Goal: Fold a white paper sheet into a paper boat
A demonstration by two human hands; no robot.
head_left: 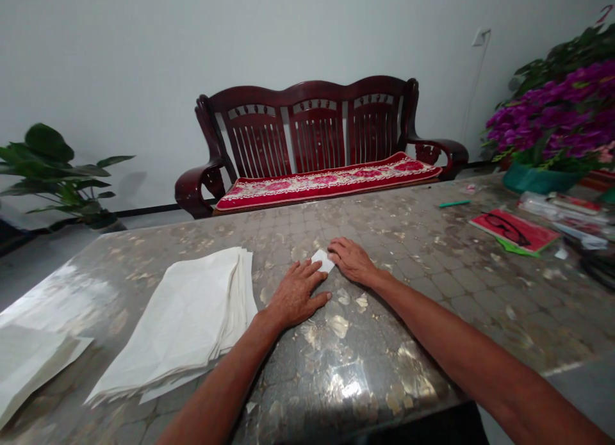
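A small piece of white paper (323, 260), which looks folded, lies on the patterned tablecloth between my two hands. My left hand (298, 291) rests flat with its fingers stretched out, the fingertips pressing on the paper's left and lower part. At the paper's right edge, my right hand (352, 259) has its fingers bent and close together, gripping that edge; its thumb is mostly hidden. A thick stack of white paper sheets (182, 317) lies to the left of my left forearm.
More white paper (29, 362) lies at the table's left edge. On the right are a red booklet (538, 230) with glasses (507, 227) on it, a green pen (454, 203) and a teal pot (542, 178) of purple flowers. A wooden bench (314, 134) stands behind the table.
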